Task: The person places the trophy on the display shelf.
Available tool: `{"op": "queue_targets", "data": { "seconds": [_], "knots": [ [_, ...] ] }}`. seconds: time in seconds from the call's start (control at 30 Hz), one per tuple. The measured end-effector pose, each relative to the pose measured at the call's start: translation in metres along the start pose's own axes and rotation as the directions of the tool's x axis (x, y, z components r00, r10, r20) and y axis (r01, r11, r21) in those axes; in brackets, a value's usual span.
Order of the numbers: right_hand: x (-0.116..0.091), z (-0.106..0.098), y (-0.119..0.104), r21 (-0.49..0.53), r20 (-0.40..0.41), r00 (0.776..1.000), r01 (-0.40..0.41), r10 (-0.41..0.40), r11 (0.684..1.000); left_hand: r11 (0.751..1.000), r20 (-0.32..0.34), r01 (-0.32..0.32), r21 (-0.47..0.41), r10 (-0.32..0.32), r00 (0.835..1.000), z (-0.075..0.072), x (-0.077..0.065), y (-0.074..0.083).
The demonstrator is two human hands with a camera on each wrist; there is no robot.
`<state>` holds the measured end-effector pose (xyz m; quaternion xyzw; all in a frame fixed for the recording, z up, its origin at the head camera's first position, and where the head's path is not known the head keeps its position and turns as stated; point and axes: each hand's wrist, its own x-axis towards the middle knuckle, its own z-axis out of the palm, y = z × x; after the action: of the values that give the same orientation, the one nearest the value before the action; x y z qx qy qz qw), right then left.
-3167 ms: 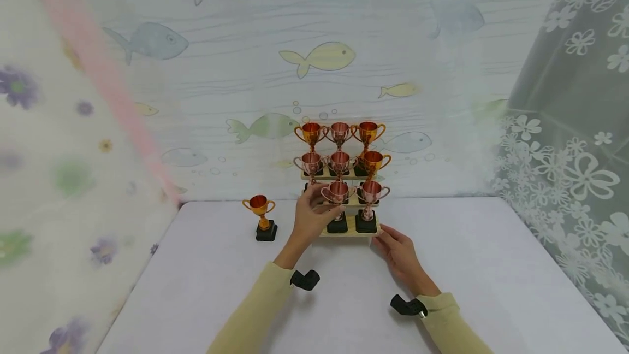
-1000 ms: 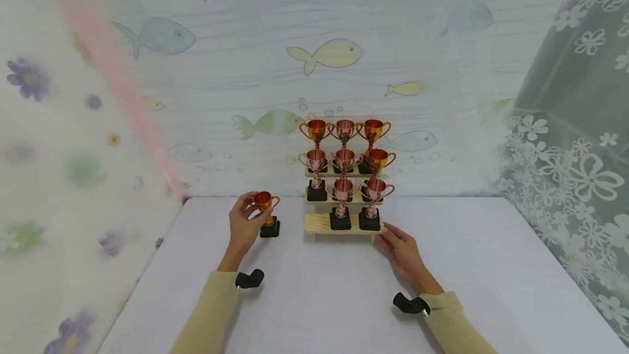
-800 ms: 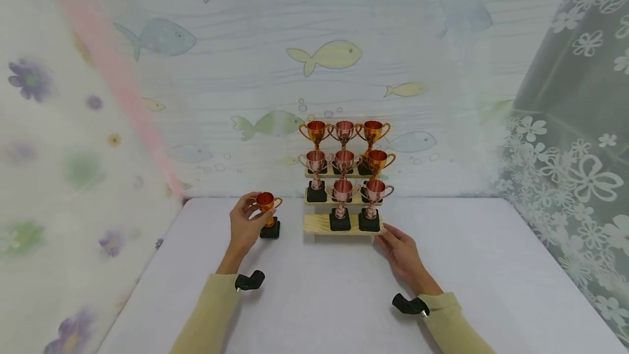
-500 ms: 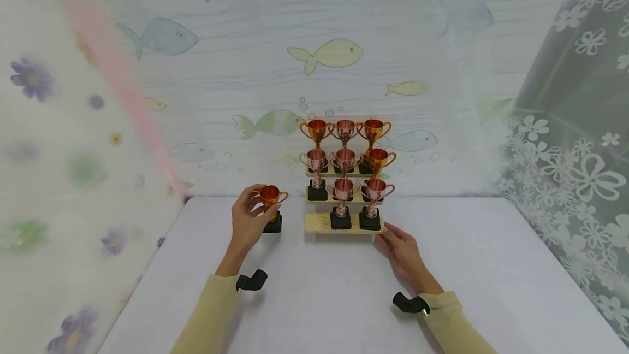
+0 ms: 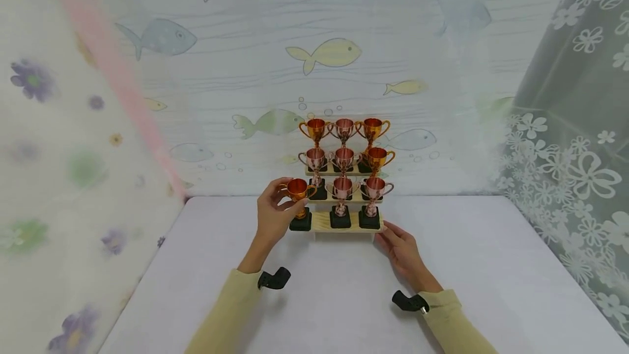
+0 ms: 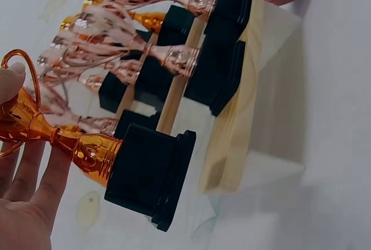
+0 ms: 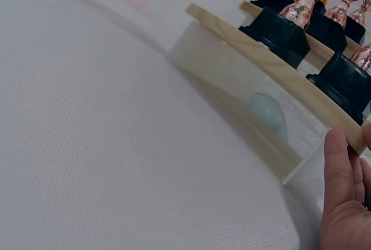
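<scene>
My left hand [image 5: 273, 216] pinches a gold trophy cup [image 5: 297, 189] by its bowl and handles, at the left end of a tiered wooden display stand [image 5: 321, 223]. In the left wrist view the cup's black base [image 6: 148, 171] hangs beside the bare left part of the bottom shelf [image 6: 227, 157]. With fingertips on the right end of that shelf, my right hand [image 5: 402, 253] grips the wood from beneath and the side. Two rose-gold trophies [image 5: 341, 193] stand on the bottom shelf, at its middle and right. Rows of gold and rose-gold trophies [image 5: 316, 158] fill the tiers behind.
The stand sits near the back of a white-covered table [image 5: 344, 294]. A fish-print curtain [image 5: 236, 70] hangs right behind it, and a flower-print one [image 5: 73, 141] borders the left. Pale side supports [image 7: 223, 58] hold up the bottom shelf.
The left hand let go at the shelf's left end, took hold of the lone gold trophy on the table, lifted it and carried it right to the stand. The right hand stayed put.
</scene>
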<state>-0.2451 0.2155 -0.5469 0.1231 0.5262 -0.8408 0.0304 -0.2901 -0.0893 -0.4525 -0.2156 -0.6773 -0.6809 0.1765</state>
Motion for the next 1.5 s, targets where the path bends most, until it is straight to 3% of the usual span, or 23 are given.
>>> {"op": "queue_targets", "data": {
  "seconds": [0.17, 0.43, 1.03, 1.33, 1.5],
  "knots": [
    [0.001, 0.001, 0.002, -0.003, -0.004, 1.0, -0.002, 0.002, 1.0, 0.998, 0.008, 0.029, -0.053, -0.028, 1.0, 0.015, 0.003, -0.007],
    [-0.002, 0.003, 0.005, -0.014, -0.001, 1.0, 0.001, -0.001, 1.0, 0.997, 0.016, 0.06, -0.048, -0.059, 0.998, 0.026, 0.003, -0.017],
    [-0.008, 0.01, 0.005, 0.011, 0.016, 1.0, -0.009, 0.009, 1.0, 0.997, -0.03, 0.054, -0.059, -0.056, 0.998, 0.03, -0.002, -0.029],
    [-0.008, 0.008, 0.004, 0.0, 0.027, 1.0, -0.003, 0.003, 1.0, 0.998, -0.045, 0.051, -0.038, -0.053, 0.998, 0.034, -0.001, -0.025],
    [-0.006, 0.01, 0.002, -0.02, 0.03, 0.999, -0.011, 0.011, 1.0, 0.999, -0.034, 0.031, -0.021, -0.032, 0.999, 0.028, -0.004, -0.027]
  ]
}}
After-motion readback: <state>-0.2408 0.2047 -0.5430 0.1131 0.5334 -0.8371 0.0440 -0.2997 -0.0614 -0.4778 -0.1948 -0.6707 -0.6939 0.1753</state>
